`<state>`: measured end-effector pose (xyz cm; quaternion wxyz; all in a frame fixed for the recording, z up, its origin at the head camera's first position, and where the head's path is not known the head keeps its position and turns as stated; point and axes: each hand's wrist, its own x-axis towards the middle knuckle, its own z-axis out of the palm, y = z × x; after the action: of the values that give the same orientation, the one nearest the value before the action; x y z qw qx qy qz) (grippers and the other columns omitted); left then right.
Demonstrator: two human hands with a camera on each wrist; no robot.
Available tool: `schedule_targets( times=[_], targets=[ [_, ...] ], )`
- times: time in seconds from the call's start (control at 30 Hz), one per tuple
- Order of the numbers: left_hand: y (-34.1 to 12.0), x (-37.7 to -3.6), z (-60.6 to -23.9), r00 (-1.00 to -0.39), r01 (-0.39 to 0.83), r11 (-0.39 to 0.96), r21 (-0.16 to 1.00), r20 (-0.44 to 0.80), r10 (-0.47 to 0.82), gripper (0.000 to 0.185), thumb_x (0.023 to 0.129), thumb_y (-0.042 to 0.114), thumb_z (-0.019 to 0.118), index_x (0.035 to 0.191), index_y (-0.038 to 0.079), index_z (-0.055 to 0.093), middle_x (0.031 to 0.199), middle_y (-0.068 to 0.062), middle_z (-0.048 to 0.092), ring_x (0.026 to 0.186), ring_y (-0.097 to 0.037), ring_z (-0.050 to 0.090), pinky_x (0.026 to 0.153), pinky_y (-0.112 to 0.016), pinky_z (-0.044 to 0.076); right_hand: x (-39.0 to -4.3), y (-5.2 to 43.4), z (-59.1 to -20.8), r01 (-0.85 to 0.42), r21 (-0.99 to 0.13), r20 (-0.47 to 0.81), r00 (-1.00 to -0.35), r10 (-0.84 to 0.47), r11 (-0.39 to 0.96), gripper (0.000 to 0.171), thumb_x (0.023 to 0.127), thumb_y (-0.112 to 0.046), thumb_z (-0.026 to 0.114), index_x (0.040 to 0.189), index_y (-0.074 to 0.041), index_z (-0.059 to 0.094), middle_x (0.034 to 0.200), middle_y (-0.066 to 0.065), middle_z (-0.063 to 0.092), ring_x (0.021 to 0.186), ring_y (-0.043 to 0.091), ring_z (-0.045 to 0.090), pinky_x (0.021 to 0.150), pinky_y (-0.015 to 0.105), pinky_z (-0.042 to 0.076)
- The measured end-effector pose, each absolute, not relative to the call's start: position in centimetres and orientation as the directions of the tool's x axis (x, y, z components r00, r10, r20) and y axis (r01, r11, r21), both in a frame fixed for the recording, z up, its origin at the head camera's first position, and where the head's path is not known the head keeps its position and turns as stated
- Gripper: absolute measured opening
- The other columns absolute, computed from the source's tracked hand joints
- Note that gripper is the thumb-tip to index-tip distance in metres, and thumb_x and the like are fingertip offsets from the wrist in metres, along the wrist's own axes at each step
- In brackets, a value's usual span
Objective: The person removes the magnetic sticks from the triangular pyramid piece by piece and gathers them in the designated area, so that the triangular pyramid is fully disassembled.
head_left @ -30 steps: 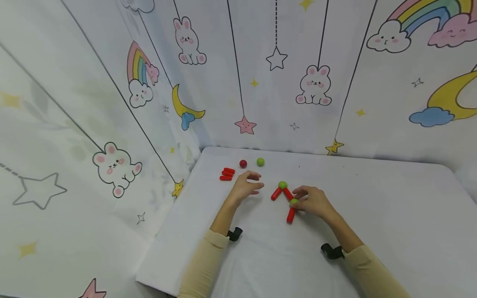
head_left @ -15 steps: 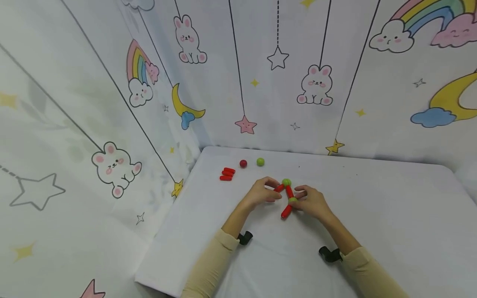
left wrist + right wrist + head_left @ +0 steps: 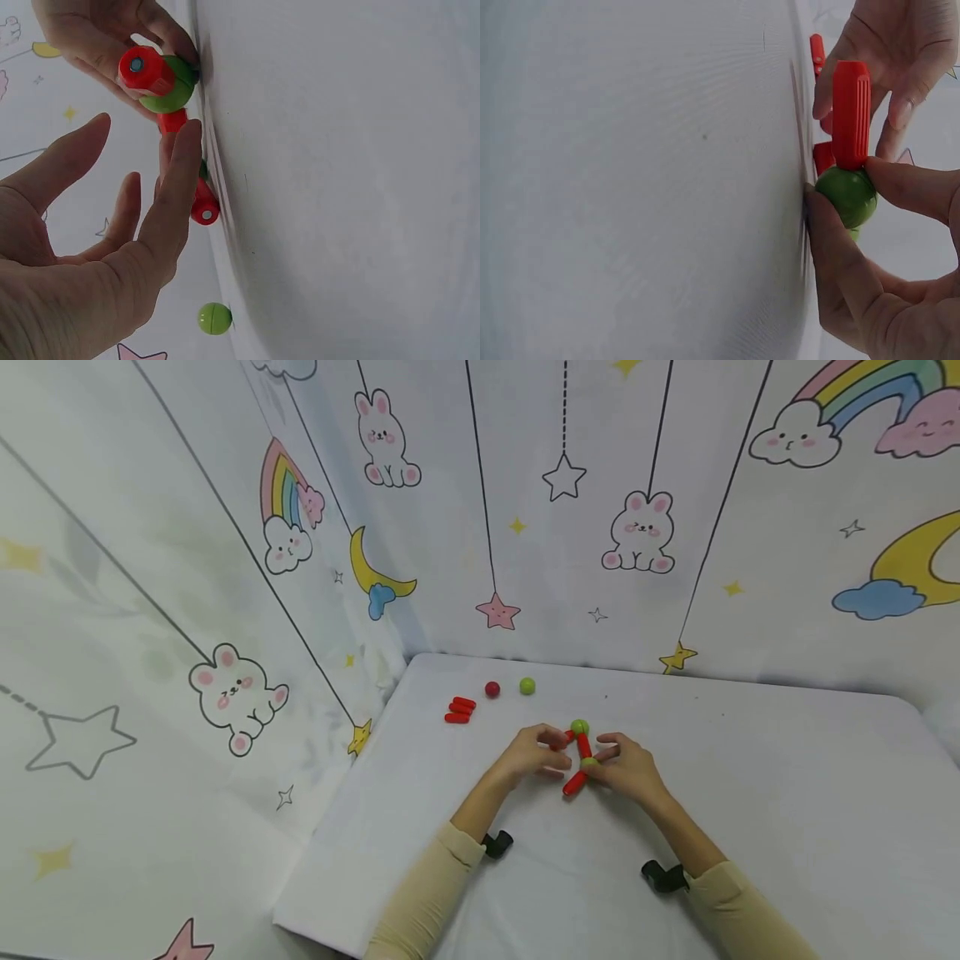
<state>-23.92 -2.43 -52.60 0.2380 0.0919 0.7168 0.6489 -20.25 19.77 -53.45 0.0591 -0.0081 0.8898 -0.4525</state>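
Red building sticks with small metal discs in their ends join two green balls into a bent chain on the table. My right hand (image 3: pixel 630 768) pinches the nearer green ball (image 3: pixel 846 196) between thumb and finger. From that ball one red stick (image 3: pixel 851 116) points toward me, and a middle stick (image 3: pixel 584 746) links it to the farther green ball (image 3: pixel 580 727). Another stick (image 3: pixel 204 206) angles left off the far ball, partly hidden behind my left hand (image 3: pixel 534 752). That hand is spread loosely beside the chain, its fingers overlapping the left stick in the head view.
Several spare red sticks (image 3: pixel 461 710) lie together at the back left of the white table (image 3: pixel 750 793). Near them sit a red ball (image 3: pixel 492 689) and a loose green ball (image 3: pixel 527 686). A patterned curtain (image 3: pixel 435 527) rises behind the table's far edge.
My left hand has moved right, up to the chain. The chain has turned: its far ball shifted right and the near stick's free end swung left. The right hand keeps its pinch.
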Motion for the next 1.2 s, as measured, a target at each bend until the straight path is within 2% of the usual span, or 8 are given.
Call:
schedule_targets(
  times=[0.4, 0.53, 0.7, 0.87, 1.07, 1.2],
  targets=[
    [-2.1, -23.6, -52.5, -0.843, -0.202, 0.222, 0.954, -0.285, 0.456, 0.052, 0.086, 0.000, 0.083, 0.133, -0.002, 0.062, 0.131, -0.019, 0.065, 0.096, -0.020, 0.071, 0.083, -0.038, 0.063, -20.2, 19.3, -53.8, 0.068, -0.822, -0.099, -0.995, -0.024, 0.566, 0.070, 0.091, -0.027, 0.082, 0.146, 0.002, 0.049, 0.119, 0.022, 0.071, 0.095, 0.031, 0.069, 0.067, 0.033, 0.058],
    [-2.0, -23.6, -52.7, -0.851, -0.187, 0.260, 0.947, -0.288, 0.439, 0.052, 0.083, 0.000, 0.086, 0.131, 0.003, 0.064, 0.125, -0.014, 0.069, 0.097, -0.019, 0.069, 0.082, -0.035, 0.063, -20.3, 19.3, -53.9, 0.091, -0.827, -0.116, -0.993, -0.009, 0.554, 0.072, 0.090, -0.029, 0.082, 0.147, 0.000, 0.048, 0.122, 0.022, 0.070, 0.098, 0.032, 0.069, 0.070, 0.034, 0.059],
    [-1.9, -23.7, -52.9, -0.869, -0.182, 0.256, 0.949, -0.277, 0.410, 0.056, 0.079, -0.005, 0.086, 0.130, 0.001, 0.064, 0.119, -0.014, 0.071, 0.089, -0.020, 0.070, 0.077, -0.034, 0.063, -20.3, 19.3, -54.0, 0.104, -0.823, -0.128, -0.992, -0.005, 0.558, 0.073, 0.090, -0.031, 0.083, 0.147, 0.000, 0.049, 0.122, 0.021, 0.070, 0.102, 0.034, 0.067, 0.072, 0.034, 0.057],
    [-2.2, -24.0, -52.9, -0.895, -0.168, 0.274, 0.947, -0.263, 0.361, 0.055, 0.079, -0.003, 0.087, 0.129, 0.003, 0.065, 0.115, -0.012, 0.073, 0.088, -0.017, 0.069, 0.075, -0.030, 0.061, -20.5, 19.4, -54.1, 0.117, -0.827, -0.141, -0.990, -0.002, 0.550, 0.074, 0.089, -0.032, 0.084, 0.147, -0.001, 0.049, 0.121, 0.019, 0.071, 0.103, 0.033, 0.066, 0.071, 0.032, 0.056],
    [-2.9, -24.5, -53.0, -0.913, -0.211, 0.180, 0.961, -0.259, 0.316, 0.052, 0.083, -0.003, 0.083, 0.131, 0.001, 0.064, 0.121, -0.019, 0.072, 0.092, -0.018, 0.072, 0.083, -0.032, 0.062, -20.5, 19.6, -54.1, 0.121, -0.836, -0.148, -0.989, -0.007, 0.535, 0.073, 0.089, -0.030, 0.083, 0.147, -0.001, 0.049, 0.119, 0.018, 0.072, 0.103, 0.031, 0.066, 0.070, 0.029, 0.055],
    [-3.2, -24.7, -53.3, -0.924, -0.212, 0.149, 0.966, -0.247, 0.290, 0.049, 0.086, 0.001, 0.082, 0.132, 0.000, 0.065, 0.119, -0.018, 0.073, 0.093, -0.018, 0.072, 0.084, -0.031, 0.062, -20.5, 19.5, -54.0, 0.119, -0.838, -0.145, -0.989, -0.008, 0.532, 0.073, 0.090, -0.030, 0.083, 0.147, -0.001, 0.049, 0.119, 0.019, 0.072, 0.103, 0.031, 0.066, 0.071, 0.029, 0.056]
  ],
)
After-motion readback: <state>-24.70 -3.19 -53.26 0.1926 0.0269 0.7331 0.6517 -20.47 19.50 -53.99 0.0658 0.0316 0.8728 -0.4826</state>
